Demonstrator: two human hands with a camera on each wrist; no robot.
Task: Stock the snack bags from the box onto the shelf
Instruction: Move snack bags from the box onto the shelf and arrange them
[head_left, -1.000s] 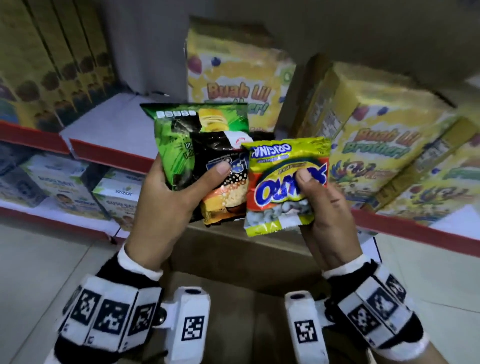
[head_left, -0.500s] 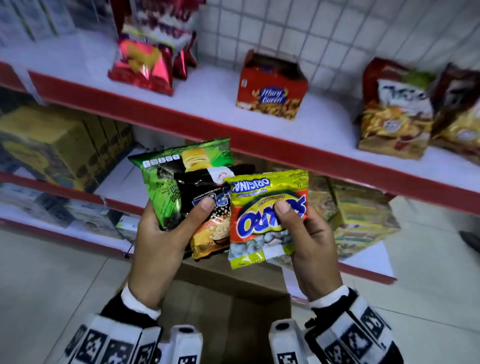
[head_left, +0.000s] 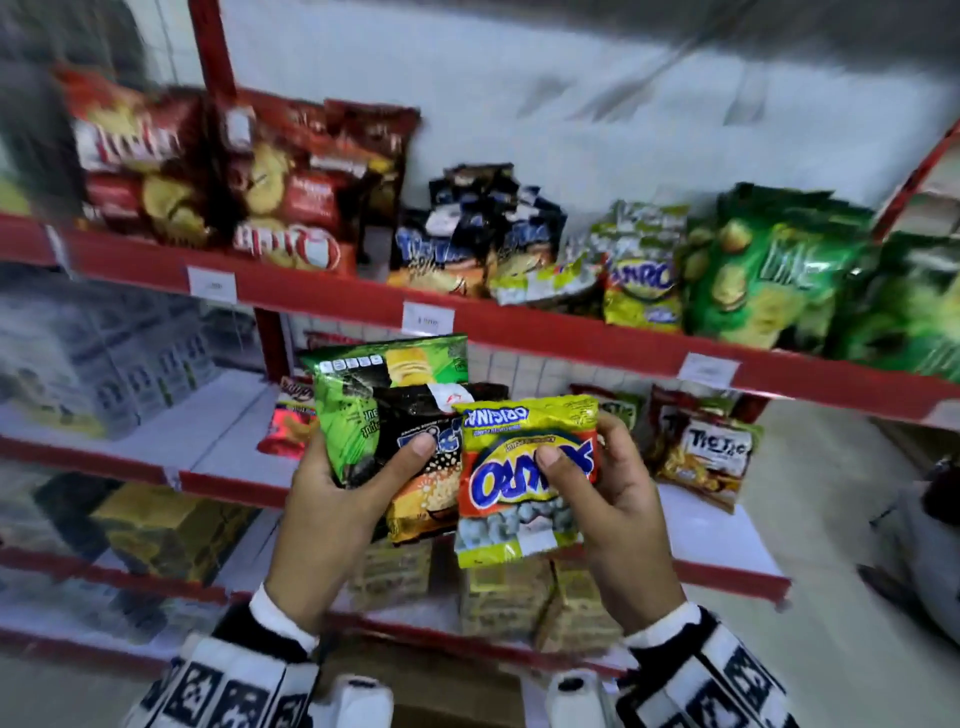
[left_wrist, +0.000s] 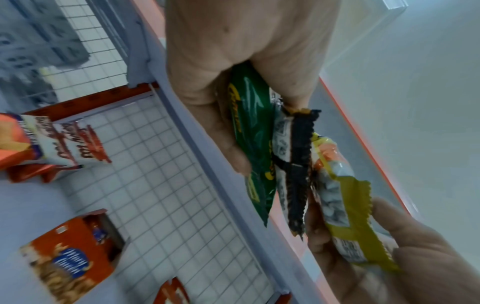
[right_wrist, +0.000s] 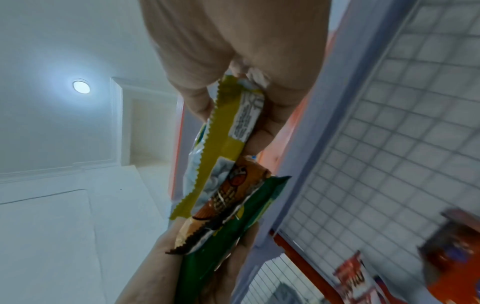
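Note:
My left hand (head_left: 343, 499) grips two snack bags together: a green chip bag (head_left: 358, 395) behind and a black-and-orange bag (head_left: 426, 467) in front, thumb pressed on the black one. My right hand (head_left: 608, 493) pinches a yellow-and-red peanut bag (head_left: 524, 478), upside down, overlapping the black bag's right edge. The left wrist view shows the green bag (left_wrist: 253, 131), the black bag (left_wrist: 296, 156) and the yellow bag (left_wrist: 337, 185) edge-on. All are held in front of the red shelf (head_left: 519, 332), below its top row. The cardboard box (head_left: 447, 691) is at the bottom, between my wrists.
The top shelf row holds red biscuit packs (head_left: 218, 171), black bags (head_left: 467, 228), yellow peanut bags (head_left: 639, 275) and green chip bags (head_left: 769, 270). The row below has a brown snack bag (head_left: 701, 452) at right and white bare shelf (head_left: 208, 431) at left. Yellow cartons (head_left: 166, 525) fill lower rows.
Both hands have risen with their bags, from the low cereal-box shelves up to the snack rows. The grips are the same. The view has tilted upward.

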